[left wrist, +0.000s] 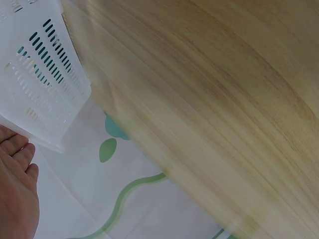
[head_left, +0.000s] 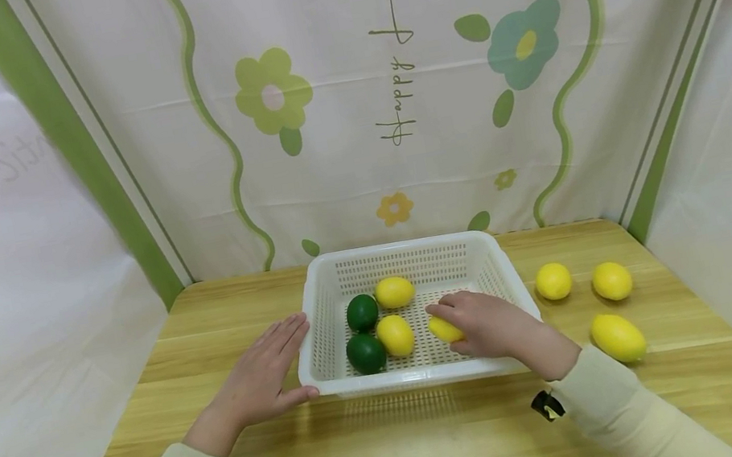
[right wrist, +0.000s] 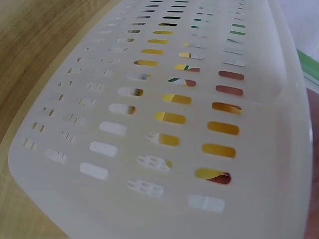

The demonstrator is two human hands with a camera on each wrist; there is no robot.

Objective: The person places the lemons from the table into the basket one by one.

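Note:
A white plastic basket (head_left: pixel 406 247) with slotted walls stands on the wooden table. My left hand (head_left: pixel 262 379) rests against its left rim, fingers extended, thumb at the near corner. Inside the basket, my right hand (head_left: pixel 489 323) holds a yellow lemon (head_left: pixel 442 328), fingers and thumb around it, partly hiding it. Left of that hand lie two more lemons (head_left: pixel 395 292) and two dark green lemon-shaped fruits (head_left: pixel 366 353). Through the slots of the basket wall (right wrist: pixel 114 164), the right wrist view shows bits of yellow. In the left wrist view, fingertips (left wrist: pixel 22 149) sit under the basket's rim.
Three lemons lie on the table to the right of the basket: one nearer it (head_left: pixel 553 282), one farther right (head_left: pixel 612 281) and one closer to the front (head_left: pixel 618 337). A printed cloth (head_left: pixel 342 175) hangs behind the table (head_left: pixel 405 450) and along both sides.

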